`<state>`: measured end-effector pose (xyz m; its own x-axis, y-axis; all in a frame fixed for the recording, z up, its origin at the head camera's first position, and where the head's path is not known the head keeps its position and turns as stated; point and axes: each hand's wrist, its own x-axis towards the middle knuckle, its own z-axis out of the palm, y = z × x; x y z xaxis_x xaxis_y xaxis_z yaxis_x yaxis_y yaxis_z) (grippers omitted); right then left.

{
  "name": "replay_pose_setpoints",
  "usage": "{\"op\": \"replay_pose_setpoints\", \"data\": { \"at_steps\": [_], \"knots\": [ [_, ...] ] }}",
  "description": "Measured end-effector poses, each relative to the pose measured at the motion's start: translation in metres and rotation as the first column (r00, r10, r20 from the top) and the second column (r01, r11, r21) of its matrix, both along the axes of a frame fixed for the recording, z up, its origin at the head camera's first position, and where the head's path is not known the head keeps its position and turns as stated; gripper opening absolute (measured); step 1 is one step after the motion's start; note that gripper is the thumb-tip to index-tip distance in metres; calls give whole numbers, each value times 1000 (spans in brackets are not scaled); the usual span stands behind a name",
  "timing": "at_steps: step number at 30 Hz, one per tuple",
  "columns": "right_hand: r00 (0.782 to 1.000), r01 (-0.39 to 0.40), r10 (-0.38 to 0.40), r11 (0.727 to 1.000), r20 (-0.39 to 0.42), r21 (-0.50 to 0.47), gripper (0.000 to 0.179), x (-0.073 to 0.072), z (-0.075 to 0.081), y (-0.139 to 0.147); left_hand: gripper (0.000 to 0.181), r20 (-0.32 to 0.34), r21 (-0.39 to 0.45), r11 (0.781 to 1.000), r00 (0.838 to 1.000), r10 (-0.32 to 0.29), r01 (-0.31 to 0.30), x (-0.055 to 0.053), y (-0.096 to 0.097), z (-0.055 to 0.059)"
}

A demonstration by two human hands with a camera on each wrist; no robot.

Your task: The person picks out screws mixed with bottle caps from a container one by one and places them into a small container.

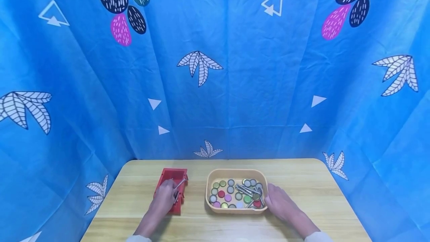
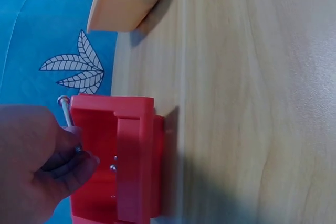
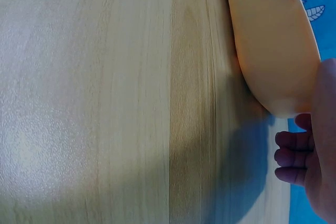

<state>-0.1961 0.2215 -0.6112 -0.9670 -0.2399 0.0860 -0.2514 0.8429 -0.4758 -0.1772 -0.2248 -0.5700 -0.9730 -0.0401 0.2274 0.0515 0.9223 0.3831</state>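
Note:
My left hand (image 1: 164,194) is over the red bin (image 1: 176,209) and pinches a long metal screw (image 1: 181,183) between thumb and fingers. In the left wrist view the screw's round head (image 2: 63,99) sticks out beyond the fingers, near the bin's rim. Small shiny metal bits (image 2: 113,167) show inside the bin. My right hand (image 1: 280,201) holds the right end of the cream tray (image 1: 209,174), its fingers against the outer wall; the thumb is mostly hidden. Inside the tray lie many coloured bottle caps (image 1: 227,198) and, at its right side, a heap of long screws (image 1: 246,189).
Both containers stand on a light wooden table (image 1: 134,193), with a strip of tabletop between them. A blue patterned cloth (image 1: 228,104) hangs behind the table and along both sides.

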Motion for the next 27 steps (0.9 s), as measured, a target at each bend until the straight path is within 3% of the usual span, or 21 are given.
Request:
{"op": "replay_pose_setpoints", "data": {
  "at_steps": [9, 14, 17, 27],
  "knots": [
    [1000, 7, -7, 1000, 6, -4, 32, 1, 0, 0, 7, 53, 27, 998, 997, 58, -59, 3, -7, -6],
    [1000, 8, -8, 1000, 6, -12, 33, 1, 0, -1, 8, -1, -62, 998, 1000, 26, -26, 4, -8, -10],
    [1000, 6, -5, 1000, 15, -15, 33, 2, 1, -1, 9, 5, -115, 993, 1000, 14, -13, 5, -6, -12],
    [1000, 7, -7, 1000, 26, -6, 32, 0, 0, 0, 13, 53, -96, 995, 998, 14, -9, 9, -4, -18]
  ]
}}
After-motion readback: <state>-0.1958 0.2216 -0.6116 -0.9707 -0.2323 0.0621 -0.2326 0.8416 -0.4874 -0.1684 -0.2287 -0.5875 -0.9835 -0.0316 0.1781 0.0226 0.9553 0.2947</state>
